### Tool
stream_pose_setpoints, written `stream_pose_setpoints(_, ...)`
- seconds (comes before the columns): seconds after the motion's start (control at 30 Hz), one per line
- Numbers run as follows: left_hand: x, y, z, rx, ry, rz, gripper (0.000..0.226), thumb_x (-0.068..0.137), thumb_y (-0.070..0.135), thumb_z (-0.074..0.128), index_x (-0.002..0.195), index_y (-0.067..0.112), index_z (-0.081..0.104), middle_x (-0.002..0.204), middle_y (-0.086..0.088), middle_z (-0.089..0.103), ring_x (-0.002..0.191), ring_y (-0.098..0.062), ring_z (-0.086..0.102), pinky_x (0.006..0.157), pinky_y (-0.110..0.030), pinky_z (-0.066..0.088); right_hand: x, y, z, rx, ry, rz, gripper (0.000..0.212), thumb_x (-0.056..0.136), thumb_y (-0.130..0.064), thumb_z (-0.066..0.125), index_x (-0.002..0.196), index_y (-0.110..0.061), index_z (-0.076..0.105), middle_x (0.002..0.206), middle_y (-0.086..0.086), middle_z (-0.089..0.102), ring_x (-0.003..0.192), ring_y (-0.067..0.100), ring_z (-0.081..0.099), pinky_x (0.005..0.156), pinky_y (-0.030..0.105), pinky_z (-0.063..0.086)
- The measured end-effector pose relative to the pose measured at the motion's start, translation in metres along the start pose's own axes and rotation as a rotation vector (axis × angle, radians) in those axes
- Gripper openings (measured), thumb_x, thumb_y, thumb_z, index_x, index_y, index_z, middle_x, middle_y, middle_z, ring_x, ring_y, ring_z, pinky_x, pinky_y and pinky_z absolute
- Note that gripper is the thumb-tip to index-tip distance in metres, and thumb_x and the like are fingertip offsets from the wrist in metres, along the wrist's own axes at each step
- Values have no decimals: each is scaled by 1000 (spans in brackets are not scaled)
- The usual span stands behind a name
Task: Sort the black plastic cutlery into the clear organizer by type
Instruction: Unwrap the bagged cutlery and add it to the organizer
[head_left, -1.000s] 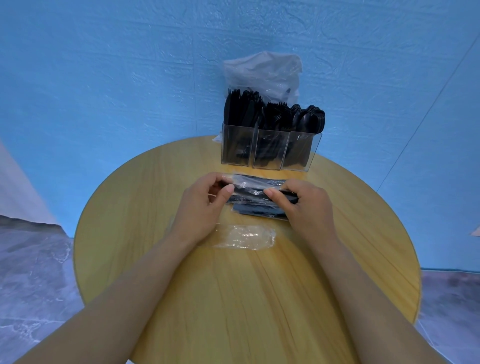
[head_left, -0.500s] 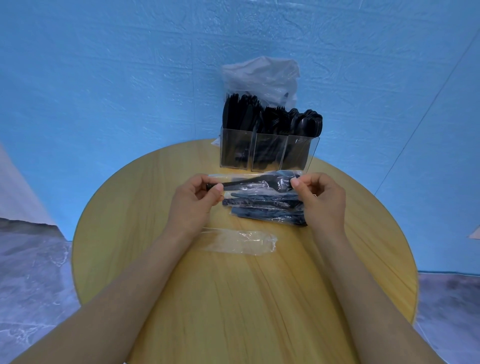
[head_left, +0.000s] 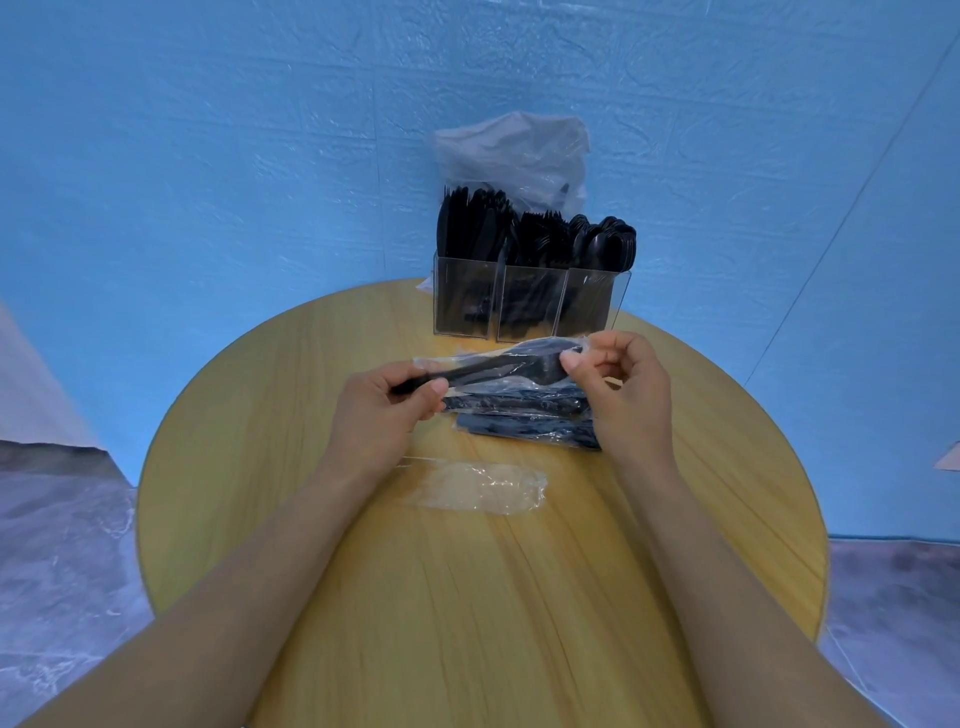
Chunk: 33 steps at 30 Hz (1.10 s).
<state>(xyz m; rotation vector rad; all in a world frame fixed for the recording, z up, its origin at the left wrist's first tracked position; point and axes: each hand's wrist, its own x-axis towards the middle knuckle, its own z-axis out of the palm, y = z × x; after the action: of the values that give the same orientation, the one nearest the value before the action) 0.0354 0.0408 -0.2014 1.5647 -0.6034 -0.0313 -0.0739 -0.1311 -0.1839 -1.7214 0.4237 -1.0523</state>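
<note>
**Spoon half out of its wrapper**

The left hand (head_left: 387, 410) pinches the black spoon's (head_left: 498, 366) handle; the right hand (head_left: 626, 387) pinches the clear wrapper (head_left: 582, 345) at its bowl, before the clear organizer (head_left: 530, 301). A hard tug could snap the handle or scatter the wrapped cutlery (head_left: 524, 421) beneath.

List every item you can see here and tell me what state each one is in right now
Left hand: pinches the handle end of the wrapped utensil.
Right hand: pinches the wrapper at the head end.
Wrapped utensil: raised above the table, in its clear wrapper.
Wrapped pile: lying flat, unopened.
Empty wrapper: flat on the table.
Clear organizer: upright, three compartments full.
Plastic bag: behind the organizer, crumpled.
</note>
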Motion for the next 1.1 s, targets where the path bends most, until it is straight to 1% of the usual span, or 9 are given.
stream_pose_setpoints(0.13,-1,1,1,7,-40,4,18,85,9,66,82,26,67,59,12,66,59,1,59,64,-13,49,1,1,0,10,6,1,14,82,-11,71,82,-22,61,76,-8,59,67,-4,52,65,12,46)
stream_pose_setpoints(0.3,-3,6,3,-15,-43,8,15,85,8,65,85,23,67,64,9,64,56,2,57,59,-10,47,3,1,-2,21,3,-36,20,87,-7,65,74,-23,65,69,-5,62,63,3,52,62,15,47)
stream_pose_setpoints(0.43,-2,7,2,-38,-52,4,12,89,7,60,91,16,68,67,2,62,57,1,55,60,-11,47,4,5,-3,26,-8,56,22,90,-8,61,75,-24,66,66,-2,61,58,4,51,62,19,47)
stream_pose_setpoints(0.53,-4,7,3,-50,-55,-2,11,90,6,58,93,10,68,66,0,61,56,1,54,59,-11,46,4,4,-3,76,0,111,19,92,-12,58,79,-22,67,71,-4,63,62,3,53,65,20,48)
stream_pose_setpoints(0.63,-3,6,1,-45,-37,-14,11,90,7,59,95,6,68,66,1,60,56,1,53,59,-11,46,0,-1,-1,71,-74,49,8,88,-13,64,87,-20,66,79,-2,62,72,7,54,70,23,49)
stream_pose_setpoints(0.7,-2,6,0,-28,-45,-11,8,88,8,61,92,10,69,65,4,61,56,1,53,59,-12,46,-1,-2,-1,66,-92,15,9,86,-10,67,84,-19,66,79,-1,63,74,9,55,71,25,50)
stream_pose_setpoints(0.83,-3,7,2,-30,-52,-10,11,86,10,65,89,20,68,65,8,62,56,1,53,59,-11,46,2,-2,-4,78,-39,-31,20,86,-5,65,75,-21,66,68,-11,63,63,-1,53,63,13,46)
stream_pose_setpoints(1.0,-4,10,3,-110,-89,-11,12,90,8,57,93,12,68,68,0,61,57,1,54,60,-12,47,4,0,-4,97,18,-8,20,87,-7,65,75,-23,68,62,-11,61,58,3,50,60,15,45)
stream_pose_setpoints(1.1,-2,9,1,-170,-76,-41,14,91,9,56,90,13,69,65,3,62,59,-2,54,61,-13,47,7,2,-9,137,166,47,18,88,-8,64,76,-22,67,63,-12,61,59,2,51,60,16,44)
